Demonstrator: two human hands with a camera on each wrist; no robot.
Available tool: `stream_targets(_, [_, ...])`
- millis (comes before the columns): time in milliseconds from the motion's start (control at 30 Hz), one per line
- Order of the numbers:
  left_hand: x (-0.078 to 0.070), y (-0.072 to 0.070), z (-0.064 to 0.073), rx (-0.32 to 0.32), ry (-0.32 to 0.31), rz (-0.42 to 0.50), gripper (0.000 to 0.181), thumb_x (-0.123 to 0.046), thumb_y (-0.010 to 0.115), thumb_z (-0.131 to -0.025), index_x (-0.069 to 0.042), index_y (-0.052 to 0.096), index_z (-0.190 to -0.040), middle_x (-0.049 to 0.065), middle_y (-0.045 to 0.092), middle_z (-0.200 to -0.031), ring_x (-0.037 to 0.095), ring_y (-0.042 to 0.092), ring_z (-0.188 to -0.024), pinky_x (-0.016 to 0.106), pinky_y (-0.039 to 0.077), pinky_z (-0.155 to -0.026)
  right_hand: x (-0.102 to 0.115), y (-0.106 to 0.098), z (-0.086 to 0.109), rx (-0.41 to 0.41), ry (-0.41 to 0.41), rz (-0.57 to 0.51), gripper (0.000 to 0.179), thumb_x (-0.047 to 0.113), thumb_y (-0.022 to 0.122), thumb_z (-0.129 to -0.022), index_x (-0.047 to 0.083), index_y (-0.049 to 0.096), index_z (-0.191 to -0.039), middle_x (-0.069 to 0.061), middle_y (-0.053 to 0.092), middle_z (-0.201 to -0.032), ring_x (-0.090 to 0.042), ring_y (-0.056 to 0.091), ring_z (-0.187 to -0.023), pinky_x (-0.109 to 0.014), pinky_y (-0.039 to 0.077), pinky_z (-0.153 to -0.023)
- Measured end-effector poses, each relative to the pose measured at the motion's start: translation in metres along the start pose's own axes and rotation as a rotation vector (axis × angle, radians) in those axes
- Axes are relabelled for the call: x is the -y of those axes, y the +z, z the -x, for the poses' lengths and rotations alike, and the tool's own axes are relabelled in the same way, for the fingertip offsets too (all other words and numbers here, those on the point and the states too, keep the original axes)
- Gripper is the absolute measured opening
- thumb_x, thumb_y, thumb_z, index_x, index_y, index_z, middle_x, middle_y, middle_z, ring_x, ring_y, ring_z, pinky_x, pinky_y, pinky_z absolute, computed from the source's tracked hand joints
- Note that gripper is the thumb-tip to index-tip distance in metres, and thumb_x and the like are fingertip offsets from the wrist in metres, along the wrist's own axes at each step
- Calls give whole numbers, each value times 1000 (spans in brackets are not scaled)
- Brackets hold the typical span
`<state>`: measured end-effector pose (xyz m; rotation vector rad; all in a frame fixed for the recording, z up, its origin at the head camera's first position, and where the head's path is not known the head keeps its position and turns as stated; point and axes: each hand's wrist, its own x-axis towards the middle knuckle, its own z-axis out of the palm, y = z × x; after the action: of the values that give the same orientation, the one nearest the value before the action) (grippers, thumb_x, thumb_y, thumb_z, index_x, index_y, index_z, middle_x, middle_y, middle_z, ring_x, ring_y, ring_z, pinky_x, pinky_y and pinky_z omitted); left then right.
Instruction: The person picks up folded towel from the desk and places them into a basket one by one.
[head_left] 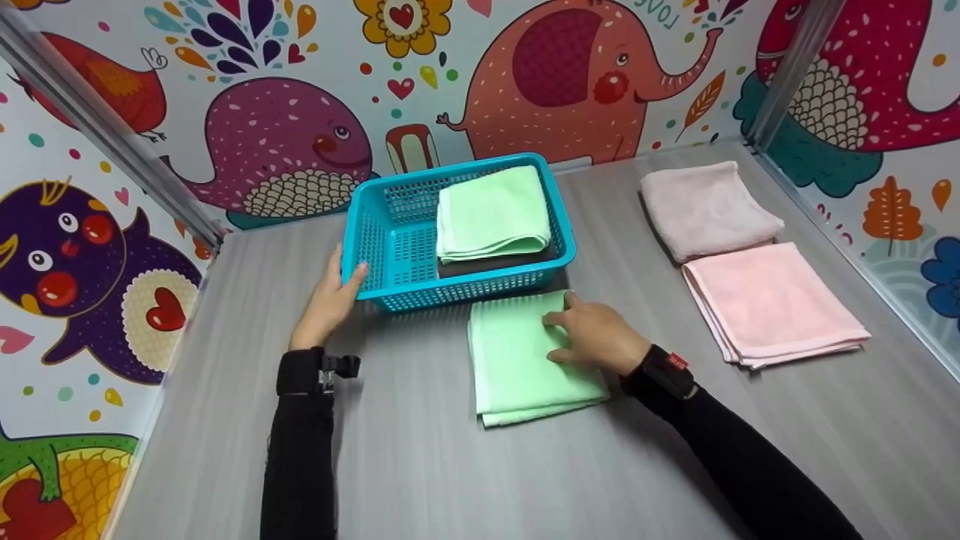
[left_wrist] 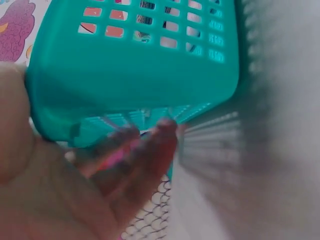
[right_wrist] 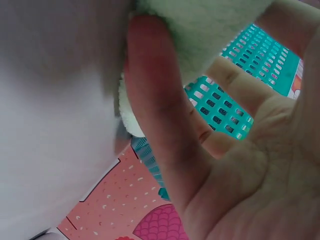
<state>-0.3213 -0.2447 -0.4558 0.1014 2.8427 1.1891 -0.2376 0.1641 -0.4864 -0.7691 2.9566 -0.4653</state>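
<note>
A turquoise plastic basket [head_left: 457,291] with perforated walls stands at the back of the table. My left hand [head_left: 328,304] holds its left end, thumb over the rim and fingers along the outside, as the left wrist view shows the fingers [left_wrist: 145,165] beside the wall. Inside the basket, a folded light green towel [head_left: 495,210] lies on something dark. In front of the basket lies another folded light green towel [head_left: 517,360], flat on the table. My right hand [head_left: 604,337] touches its right side with fingers spread; the right wrist view shows the thumb [right_wrist: 155,70] against the fabric.
To the right lie a folded pale greyish-pink towel [head_left: 705,210] and a folded pink towel [head_left: 776,300], touching or nearly so. Walls printed with cartoon animals [head_left: 562,90] border the grey table [head_left: 412,465] at the back, left and right.
</note>
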Motion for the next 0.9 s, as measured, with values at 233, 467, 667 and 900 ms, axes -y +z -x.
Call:
stream_targets(233, [-79,24,40,-452,167,-404,46,-39,58,-105,-7,60,-138,18,69,-123,37,68,-90,50,56,-71,-2,2,-1,-8,-5,-28,53,33,86,-82,7,71,-126,-32,61,-127,-36,68,-78,-53,57,-75])
stream_targets(467, [-107,78,65,-8,356,-368,30,-41,68,-99,-16,71,-84,-4,64,-68,11,52,-57,27,41,-55,-3,3,0,-19,-8,-26,54,33,86,-82,7,71,-127,-27,61,-122,-32,65,-73,-52,57,-72])
stream_targets(667, [-96,115,68,329,192,-592,55,-64,57,-98,-10,64,-90,6,65,-77,26,66,-74,45,52,-72,-4,5,0,-22,-8,-61,54,32,86,-83,7,70,-129,-26,61,-122,-32,66,-76,-51,57,-74])
stream_targets(900, [-93,150,72,244,247,-560,56,-64,64,-93,-11,57,-78,1,51,-64,20,57,-61,35,44,-56,-6,7,-2,-60,-41,-126,50,25,89,-81,4,72,-124,-17,58,-107,-24,60,-73,-45,56,-72])
